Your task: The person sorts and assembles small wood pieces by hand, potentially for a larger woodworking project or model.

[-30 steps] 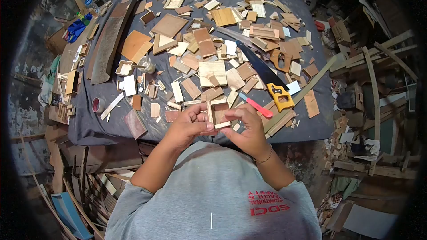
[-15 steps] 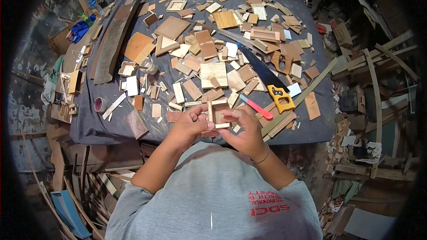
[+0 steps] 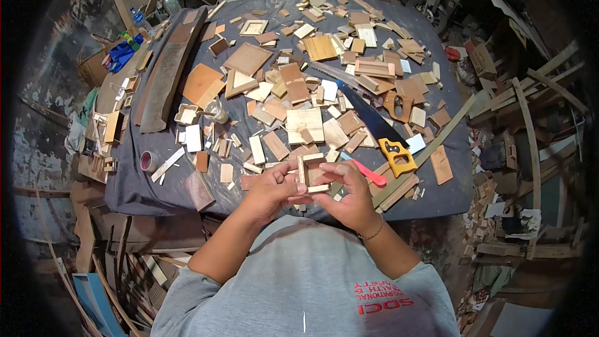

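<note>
Near the front edge of the cloth, both hands hold up a small open wooden box (image 3: pixel 302 173) with thin pale sides. My left hand (image 3: pixel 272 190) grips its left side, thumb against the near corner. My right hand (image 3: pixel 350 190) has its fingers bent at the box's right side, the fingertips reaching to the inside. Just beyond my right hand lies a tool with a pink-red handle (image 3: pixel 369 173). To the right of that rests a handsaw with a yellow handle (image 3: pixel 397 157) and a dark blade.
Wood offcuts cover much of the dark cloth (image 3: pixel 134 196). A second saw with a wooden handle (image 3: pixel 397 106) lies behind the first. At left are a tape roll (image 3: pixel 148 161), a glass jar (image 3: pixel 216 111) and a long board (image 3: pixel 168 81). A long strip (image 3: pixel 437 143) runs along the right.
The whole view has shifted, so the table sits slightly lower and to the right. Both hands keep nearly the same hold on the box.
</note>
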The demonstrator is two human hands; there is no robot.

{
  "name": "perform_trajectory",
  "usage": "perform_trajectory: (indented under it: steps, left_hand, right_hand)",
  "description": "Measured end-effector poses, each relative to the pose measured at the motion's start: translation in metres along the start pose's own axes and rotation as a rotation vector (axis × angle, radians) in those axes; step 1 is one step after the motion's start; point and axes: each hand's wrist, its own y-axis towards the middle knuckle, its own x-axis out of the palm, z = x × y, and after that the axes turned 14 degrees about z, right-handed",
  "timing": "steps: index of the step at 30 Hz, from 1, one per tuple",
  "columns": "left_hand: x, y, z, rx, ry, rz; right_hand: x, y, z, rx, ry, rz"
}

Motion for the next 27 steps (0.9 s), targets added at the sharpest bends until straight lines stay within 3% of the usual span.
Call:
perform_trajectory:
  steps: [4,10,14,20,25,27]
  left_hand:
    - [0.003,0.003,0.002,-0.005,0.015,0.033]
    - [0.001,0.006,0.001,0.037,0.036,0.099]
    - [-0.024,0.009,0.0,0.069,0.04,0.157]
    - [-0.077,0.004,-0.011,0.087,0.014,0.367]
    - [-0.113,-0.007,-0.022,0.094,-0.061,0.473]
    - [-0.124,-0.012,-0.025,0.092,-0.066,0.491]
  right_hand:
    - [0.003,0.004,-0.003,-0.03,-0.043,0.108]
    - [0.001,0.009,-0.007,-0.089,0.006,0.09]
    - [-0.003,0.001,0.018,0.011,0.089,0.231]
    - [0.011,-0.005,0.123,0.389,-0.061,0.252]
    - [0.034,-0.017,0.196,0.445,-0.375,0.102]
    - [0.045,-0.012,0.21,0.305,-0.528,0.113]
